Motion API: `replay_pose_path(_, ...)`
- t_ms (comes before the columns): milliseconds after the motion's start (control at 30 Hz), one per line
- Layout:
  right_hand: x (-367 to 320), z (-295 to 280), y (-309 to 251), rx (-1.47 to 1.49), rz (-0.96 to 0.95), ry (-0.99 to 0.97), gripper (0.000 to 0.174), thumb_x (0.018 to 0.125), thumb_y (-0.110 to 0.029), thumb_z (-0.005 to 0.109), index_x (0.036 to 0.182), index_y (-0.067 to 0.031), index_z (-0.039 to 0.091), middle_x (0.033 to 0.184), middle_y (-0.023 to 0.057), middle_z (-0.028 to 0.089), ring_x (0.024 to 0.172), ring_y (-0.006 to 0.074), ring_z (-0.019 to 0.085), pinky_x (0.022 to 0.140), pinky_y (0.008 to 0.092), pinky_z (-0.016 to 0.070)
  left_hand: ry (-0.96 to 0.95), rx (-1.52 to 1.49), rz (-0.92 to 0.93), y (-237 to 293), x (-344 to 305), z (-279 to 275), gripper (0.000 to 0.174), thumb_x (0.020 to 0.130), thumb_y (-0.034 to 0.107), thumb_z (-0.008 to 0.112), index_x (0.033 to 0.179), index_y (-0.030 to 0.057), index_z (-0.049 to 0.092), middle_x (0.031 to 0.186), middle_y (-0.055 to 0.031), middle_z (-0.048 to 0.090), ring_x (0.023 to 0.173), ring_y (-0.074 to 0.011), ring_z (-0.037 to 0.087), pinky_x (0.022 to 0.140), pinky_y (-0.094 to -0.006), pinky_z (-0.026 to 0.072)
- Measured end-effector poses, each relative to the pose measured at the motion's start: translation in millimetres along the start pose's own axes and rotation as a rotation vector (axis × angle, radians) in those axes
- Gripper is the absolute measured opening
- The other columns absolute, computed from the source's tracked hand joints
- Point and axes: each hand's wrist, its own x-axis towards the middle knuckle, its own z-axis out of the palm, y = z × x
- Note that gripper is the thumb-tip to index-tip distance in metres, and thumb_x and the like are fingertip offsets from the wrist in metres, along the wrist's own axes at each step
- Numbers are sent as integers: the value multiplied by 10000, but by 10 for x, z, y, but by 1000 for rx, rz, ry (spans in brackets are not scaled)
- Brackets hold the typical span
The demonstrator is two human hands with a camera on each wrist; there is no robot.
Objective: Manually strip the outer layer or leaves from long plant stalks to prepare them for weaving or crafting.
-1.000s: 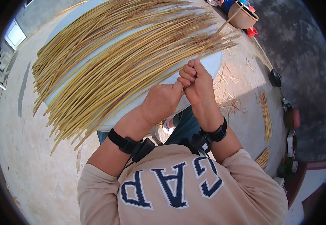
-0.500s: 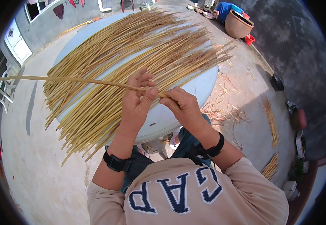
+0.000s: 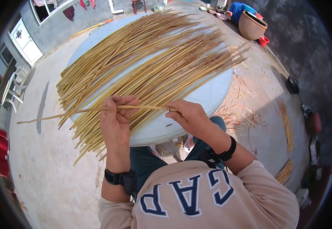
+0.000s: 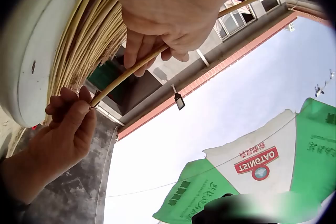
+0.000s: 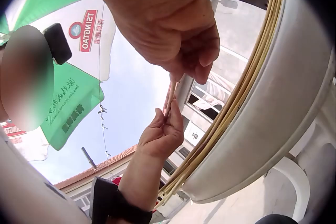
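Observation:
A single long dry stalk (image 3: 145, 107) runs nearly level between my hands in the head view, its thin end reaching far out to the left. My left hand (image 3: 114, 122) has it between thumb and fingers, palm turned up. At the other end, my right hand (image 3: 190, 116) pinches the tip between thumb and curled forefinger; the left wrist view shows this butt of the stalk (image 4: 126, 75) as slightly frayed. Beneath and beyond the hands, many similar stalks (image 3: 135, 72) with brown feathery tops lie spread in rows across a round pale table (image 3: 208, 93).
Stalk scraps (image 3: 242, 114) litter the ground right of the table, near two small bundles, one bundle (image 3: 286, 128) farther out. A clay pot (image 3: 252, 26) and red bucket (image 3: 263, 41) stand at the back right. A white chair (image 3: 11, 91) is at left.
The hands came together with the stalk pointing up and right; it then swung round to point left. Since then the left hand has moved left, away from the right, along the stalk.

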Motion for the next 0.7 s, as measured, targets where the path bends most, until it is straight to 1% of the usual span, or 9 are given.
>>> replay_pose_path(100, 6, 24, -43, -97, -51, 12, 215, 797, -162, 616, 980, -53, 585, 800, 107, 585, 699, 280, 584, 589, 320, 473, 8, 18, 32, 15, -29, -12, 262, 927, 263, 439, 943, 11, 511, 874, -203, 617, 788, -281, 645, 686, -355, 560)
replay_pose_path(233, 14, 7, -64, -201, -69, -58, 191, 790, -176, 612, 942, -68, 567, 777, 83, 583, 690, 265, 591, 538, 356, 471, -26, 117, 78, 56, -91, 59, 257, 924, 257, 449, 942, 7, 507, 870, -195, 616, 779, -272, 645, 680, -341, 556)
replay_pose_path(333, -12, 63, 1, -170, -44, -115, 169, 796, -180, 604, 913, -68, 557, 779, 90, 581, 684, 281, 585, 547, 366, 471, -56, 187, 111, 65, -132, 106, 263, 934, 260, 423, 958, 11, 502, 889, -204, 614, 788, -274, 642, 688, -342, 552)
replay_pose_path(433, -31, 120, 53, -59, -37, -79, 152, 806, -184, 595, 882, -63, 541, 754, 103, 578, 668, 306, 576, 553, 377, 468, -89, 197, 139, 72, -161, 145, 258, 936, 255, 418, 955, 11, 501, 884, -207, 613, 787, -278, 642, 702, -355, 544)
replay_pose_path(500, -42, 142, 73, 20, 97, -151, 145, 817, -181, 583, 842, -51, 527, 724, 121, 574, 653, 327, 569, 558, 387, 463, -110, 209, 154, 96, -196, 217, 239, 929, 233, 438, 936, 2, 499, 879, -208, 613, 794, -275, 641, 725, -357, 535)
replay_pose_path(533, -52, 159, 89, 19, 97, -151, 145, 817, -181, 583, 842, -51, 527, 724, 121, 574, 653, 327, 569, 558, 387, 463, -135, 221, 169, 101, -205, 236, 222, 922, 211, 457, 916, -7, 496, 875, -208, 614, 802, -272, 641, 749, -359, 526)
replay_pose_path(600, -75, 193, 105, 17, 62, -63, 144, 820, -165, 581, 821, -36, 517, 698, 133, 567, 639, 329, 567, 545, 390, 451, -155, 198, 165, 98, -207, 230, 219, 921, 204, 459, 909, -11, 494, 885, -214, 613, 811, -279, 638, 757, -366, 523)
replay_pose_path(633, -81, 199, 93, 17, 62, -64, 144, 820, -165, 581, 821, -36, 517, 698, 133, 567, 639, 329, 567, 545, 390, 451, -176, 175, 163, 96, -208, 227, 216, 919, 197, 461, 901, -15, 491, 894, -220, 612, 820, -286, 636, 764, -373, 520)
replay_pose_path(700, -88, 209, 69, 31, 92, 16, 141, 820, -145, 581, 804, -25, 508, 704, 138, 563, 636, 330, 564, 528, 392, 438, -172, 170, 175, 76, -219, 225, 210, 918, 190, 463, 894, -17, 491, 901, -224, 611, 826, -292, 633, 765, -379, 520)
